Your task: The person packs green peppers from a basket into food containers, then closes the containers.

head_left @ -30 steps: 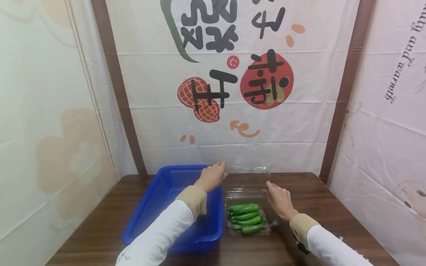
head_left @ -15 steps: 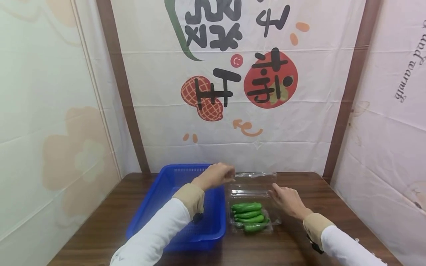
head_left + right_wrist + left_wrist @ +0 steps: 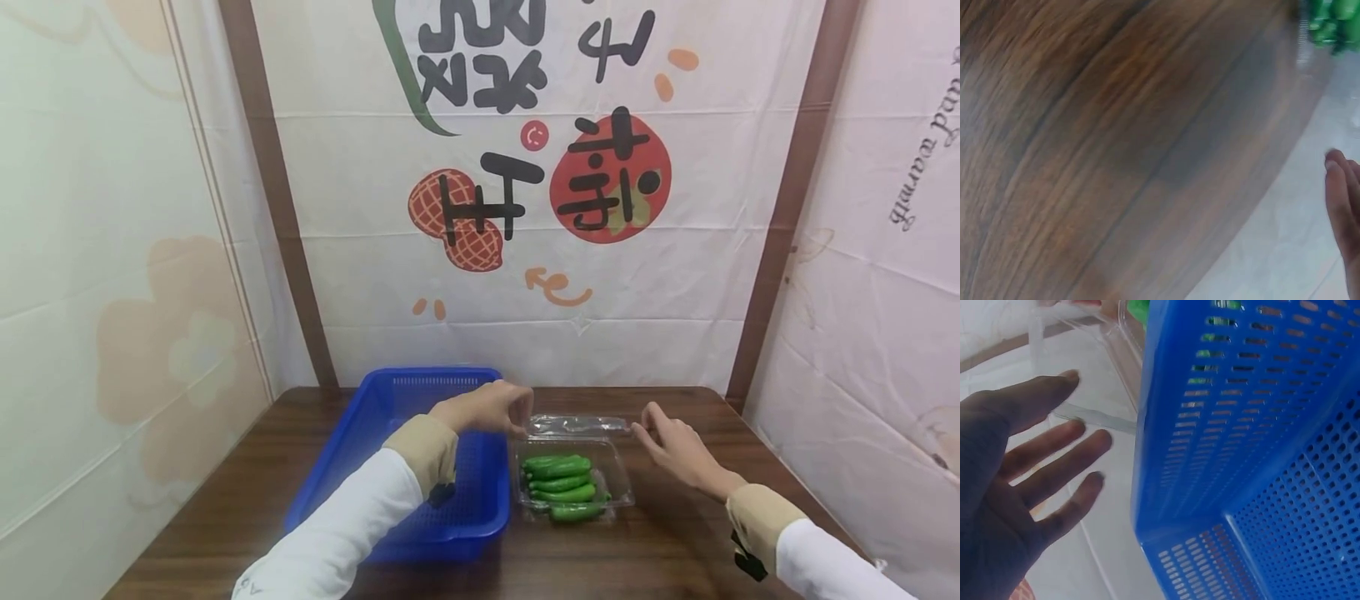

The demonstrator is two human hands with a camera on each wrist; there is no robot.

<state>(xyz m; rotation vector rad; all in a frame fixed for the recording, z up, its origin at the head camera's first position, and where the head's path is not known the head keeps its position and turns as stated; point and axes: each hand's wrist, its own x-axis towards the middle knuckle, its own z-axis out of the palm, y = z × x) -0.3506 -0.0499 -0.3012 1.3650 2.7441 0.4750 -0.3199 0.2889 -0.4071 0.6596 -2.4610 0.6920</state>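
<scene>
A clear plastic clamshell box [image 3: 618, 482] stands on the table, holding several green peppers [image 3: 562, 485]. Its lid [image 3: 577, 427], hinged at the back, is raised and appears nearly edge-on in the head view. My left hand [image 3: 489, 407] pinches the lid's left corner; in the left wrist view its thumb and index finger [image 3: 1063, 384] meet by the clear plastic while the other fingers spread. At the lid's right corner is my right hand [image 3: 682, 450], thumb tip close to or touching it, index finger lifted apart. Only fingertips of that hand [image 3: 1344, 194] show in the right wrist view.
A blue perforated basket [image 3: 491, 529] stands left of the box, under my left forearm. Its near wall [image 3: 1154, 425] rises close to my left fingers. The brown wooden table [image 3: 675, 533] ends at a printed cloth wall [image 3: 360, 283] behind.
The lid has swung from leaning up at the back to a lower, edge-on position. My left hand has come down with it, and my right hand has shifted right with its fingers parted.
</scene>
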